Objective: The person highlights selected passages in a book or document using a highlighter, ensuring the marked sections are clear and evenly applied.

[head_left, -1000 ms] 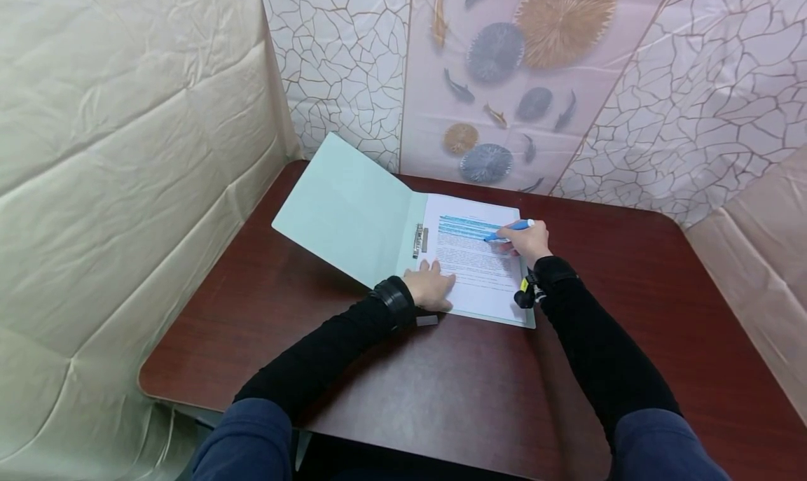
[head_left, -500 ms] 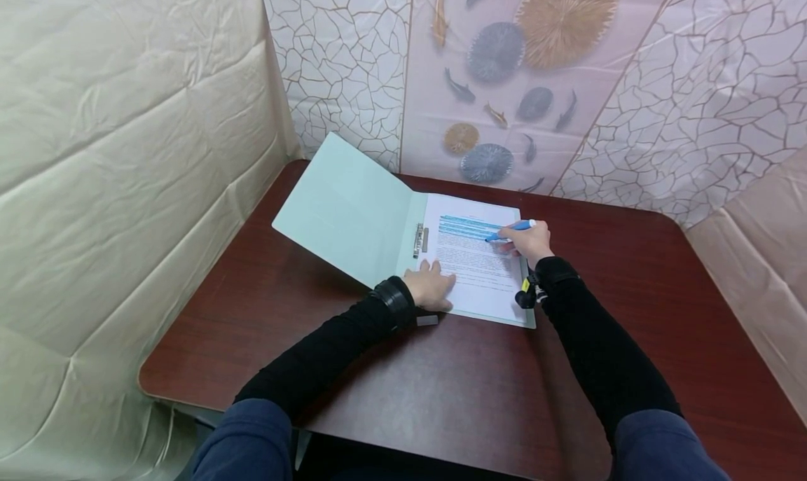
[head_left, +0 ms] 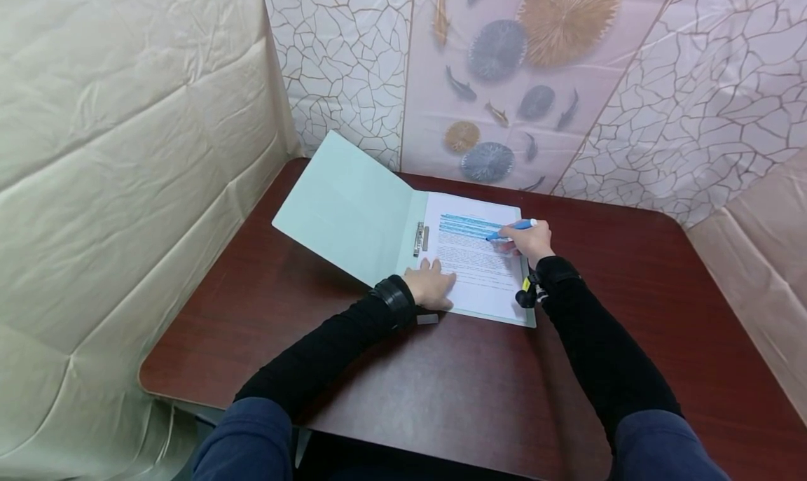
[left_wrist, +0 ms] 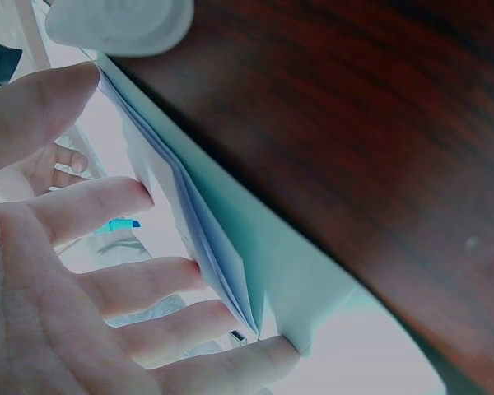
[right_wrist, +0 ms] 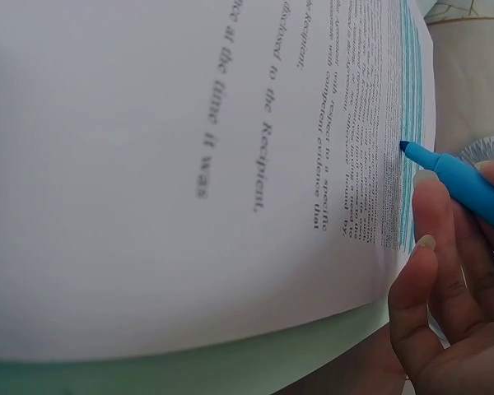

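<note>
We pinch the blue marker (right_wrist: 468, 183) in our right hand (head_left: 532, 243), tip at the printed page (head_left: 473, 262); our left hand (head_left: 430, 287), fingers spread, rests on the page's near-left corner.

- On the printed page (right_wrist: 132, 181), in the line farthest from the tip of the blue marker (right_wrist: 471, 185): "at the time it was"
- Next line, closer to the marker tip: "disclosed to the Recipient,"
- Closer again: "Recipient", on a short line
- Nearer the tip than that: "with competent evidence that"
- Next toward it: "with respect to a specific"
- Right around the tip, the print, including the blue-streaked lines (right_wrist: 411, 74), is too small to read
</note>
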### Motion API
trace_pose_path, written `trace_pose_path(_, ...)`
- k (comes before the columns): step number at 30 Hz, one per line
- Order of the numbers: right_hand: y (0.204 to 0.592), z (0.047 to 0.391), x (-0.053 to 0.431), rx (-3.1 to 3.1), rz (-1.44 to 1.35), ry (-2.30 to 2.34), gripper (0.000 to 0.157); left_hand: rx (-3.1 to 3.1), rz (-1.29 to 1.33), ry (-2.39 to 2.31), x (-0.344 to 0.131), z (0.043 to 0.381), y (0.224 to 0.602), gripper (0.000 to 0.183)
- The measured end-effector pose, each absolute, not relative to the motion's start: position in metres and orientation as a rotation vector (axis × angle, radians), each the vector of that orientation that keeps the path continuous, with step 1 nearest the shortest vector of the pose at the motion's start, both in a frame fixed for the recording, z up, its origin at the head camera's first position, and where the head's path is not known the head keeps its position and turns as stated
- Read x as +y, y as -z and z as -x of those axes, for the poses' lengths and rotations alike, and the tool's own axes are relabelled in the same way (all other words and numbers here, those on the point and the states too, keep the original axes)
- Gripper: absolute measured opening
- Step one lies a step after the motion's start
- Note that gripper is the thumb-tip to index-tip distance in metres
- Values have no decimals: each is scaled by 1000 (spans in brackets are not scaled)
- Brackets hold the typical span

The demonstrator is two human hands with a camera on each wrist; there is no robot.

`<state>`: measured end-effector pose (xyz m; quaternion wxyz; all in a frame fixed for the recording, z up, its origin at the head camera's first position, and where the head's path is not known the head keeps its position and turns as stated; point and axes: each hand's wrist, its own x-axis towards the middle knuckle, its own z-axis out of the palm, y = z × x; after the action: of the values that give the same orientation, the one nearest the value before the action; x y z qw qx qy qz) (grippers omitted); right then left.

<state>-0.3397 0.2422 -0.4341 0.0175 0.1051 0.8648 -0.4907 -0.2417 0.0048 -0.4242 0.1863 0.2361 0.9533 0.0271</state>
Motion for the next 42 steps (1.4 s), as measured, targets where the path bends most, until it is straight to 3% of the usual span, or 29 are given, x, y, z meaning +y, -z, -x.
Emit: trace_pose_path(42, 435, 338, 246, 2705, -315, 1539, 38, 2687, -667, -72, 5, 242, 424, 66)
